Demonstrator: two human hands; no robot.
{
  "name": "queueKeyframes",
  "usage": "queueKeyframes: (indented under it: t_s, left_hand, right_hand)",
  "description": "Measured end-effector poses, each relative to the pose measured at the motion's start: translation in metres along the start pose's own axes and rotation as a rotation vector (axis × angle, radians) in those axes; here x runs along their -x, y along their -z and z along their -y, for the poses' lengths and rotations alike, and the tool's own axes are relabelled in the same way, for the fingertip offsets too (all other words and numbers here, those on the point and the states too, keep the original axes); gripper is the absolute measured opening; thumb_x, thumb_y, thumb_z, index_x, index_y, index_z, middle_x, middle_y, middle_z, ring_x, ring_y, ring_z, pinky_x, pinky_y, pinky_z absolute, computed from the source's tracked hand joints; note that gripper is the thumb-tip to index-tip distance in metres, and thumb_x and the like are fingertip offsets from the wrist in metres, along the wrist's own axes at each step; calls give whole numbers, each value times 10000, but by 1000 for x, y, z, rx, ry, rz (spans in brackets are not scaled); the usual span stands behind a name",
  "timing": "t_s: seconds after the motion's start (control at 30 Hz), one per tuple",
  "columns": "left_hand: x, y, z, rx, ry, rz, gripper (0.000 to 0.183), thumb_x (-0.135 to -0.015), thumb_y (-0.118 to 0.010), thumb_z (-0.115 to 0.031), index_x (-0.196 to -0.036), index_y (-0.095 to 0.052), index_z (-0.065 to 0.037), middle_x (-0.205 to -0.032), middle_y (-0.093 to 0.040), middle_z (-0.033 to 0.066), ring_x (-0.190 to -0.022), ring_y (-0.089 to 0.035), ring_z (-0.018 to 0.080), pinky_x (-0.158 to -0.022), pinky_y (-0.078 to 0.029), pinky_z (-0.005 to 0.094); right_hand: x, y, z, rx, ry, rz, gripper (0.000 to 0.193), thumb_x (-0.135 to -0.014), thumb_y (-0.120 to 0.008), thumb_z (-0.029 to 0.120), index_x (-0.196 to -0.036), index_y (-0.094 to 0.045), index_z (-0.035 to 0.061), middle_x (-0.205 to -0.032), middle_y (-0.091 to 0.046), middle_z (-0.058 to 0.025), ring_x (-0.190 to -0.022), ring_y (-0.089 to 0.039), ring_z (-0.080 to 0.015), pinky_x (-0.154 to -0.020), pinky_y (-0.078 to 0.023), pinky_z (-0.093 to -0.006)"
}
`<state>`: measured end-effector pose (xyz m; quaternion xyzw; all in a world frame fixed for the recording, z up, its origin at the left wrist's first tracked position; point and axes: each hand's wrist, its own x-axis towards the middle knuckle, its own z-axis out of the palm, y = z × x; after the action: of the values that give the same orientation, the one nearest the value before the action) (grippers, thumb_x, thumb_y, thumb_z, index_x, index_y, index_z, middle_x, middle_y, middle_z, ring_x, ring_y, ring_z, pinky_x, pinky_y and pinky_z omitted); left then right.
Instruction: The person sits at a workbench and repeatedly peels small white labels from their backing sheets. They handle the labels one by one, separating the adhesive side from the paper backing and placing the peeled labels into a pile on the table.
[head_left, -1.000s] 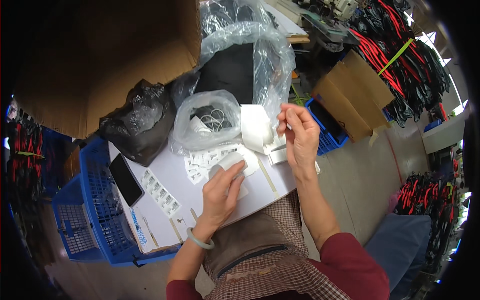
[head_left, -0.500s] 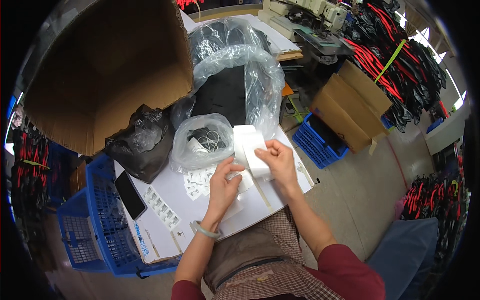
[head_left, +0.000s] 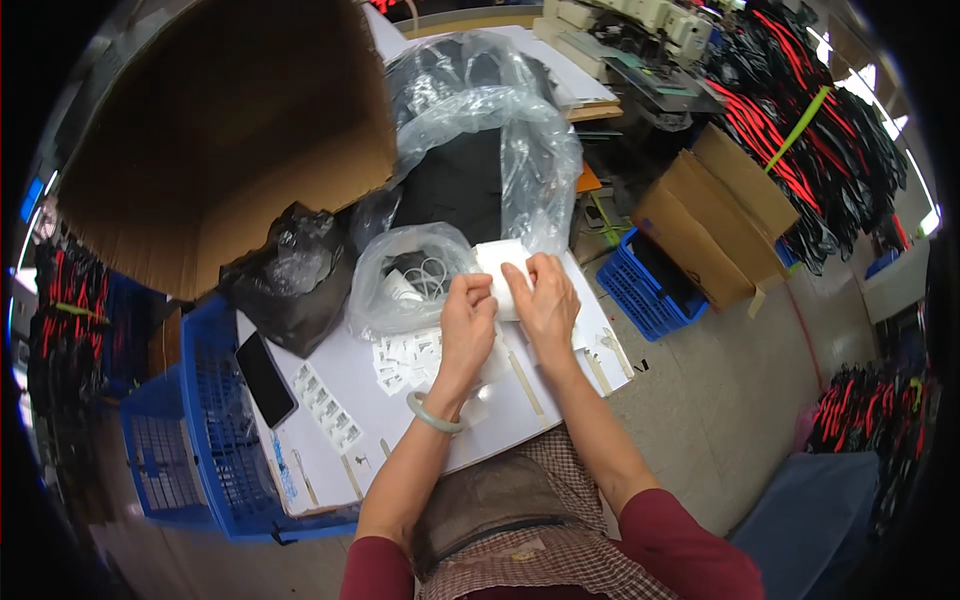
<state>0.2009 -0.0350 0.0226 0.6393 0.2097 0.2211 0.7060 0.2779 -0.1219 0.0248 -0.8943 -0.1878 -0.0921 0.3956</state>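
Note:
My right hand (head_left: 546,308) is closed on a white paper piece (head_left: 497,256), thumb lying over its face, above the white tabletop. Close by on the left, my left hand (head_left: 468,325) has its fingertips pinched together at the paper's left edge; whether anything is between them is too small to make out. Just beyond sits a clear plastic bag (head_left: 375,310) with rolled rim, holding white cord loops (head_left: 430,278) and a white piece. Small printed white labels (head_left: 395,365) lie loose beside my left wrist, and a strip of labels (head_left: 326,408) lies farther left.
A black phone (head_left: 266,380) and a black plastic bag (head_left: 290,290) are on the table's left, beside blue baskets (head_left: 205,420). A big open carton (head_left: 300,180) looms at far left. Behind stands a large clear bag (head_left: 540,150). At right, another carton (head_left: 700,220) adjoins a blue basket (head_left: 640,290).
My left hand has moved up and right, its fingers closing into a pinch near the paper. My right hand has shifted slightly up and left over the paper. The whole view has shifted slightly.

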Motion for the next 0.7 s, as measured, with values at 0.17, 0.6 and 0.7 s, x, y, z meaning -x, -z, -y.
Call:
queueKeyframes:
  t_s: [0.17, 0.6, 0.7]
  left_hand:
    - [46, 22, -7, -495, -162, -11, 315, -854, -656, -90, -1154, -594, -16, -1118, -636, 131, -831, -591, 180, -678, -469, 293]
    - [228, 213, 27, -6, 24, -841, 115, -936, -597, -21, -1036, -601, 36, -888, -655, 103, -679, -574, 94, -586, -453, 194]
    - [235, 226, 15, 206, 234, -728, 150, -958, -596, -71, -1057, -589, 43, -848, -676, 122, -597, -599, 102, -509, -457, 182]
  right_hand:
    - [-6, 2, -22, -42, 189, -142, 274, -801, -757, 203, -935, -589, 32, -963, -562, -142, -911, -554, -322, -793, -443, -421]
    - [149, -95, 123, -163, 1027, 531, 355, -796, -713, 143, -1124, -653, 22, -1254, -625, -109, -1284, -495, -321, -1108, -302, -558]
    - [167, -111, 115, -98, 1149, 475, 266, -763, -706, 103, -1018, -678, 32, -1141, -663, -95, -1172, -573, -301, -1089, -308, -579]
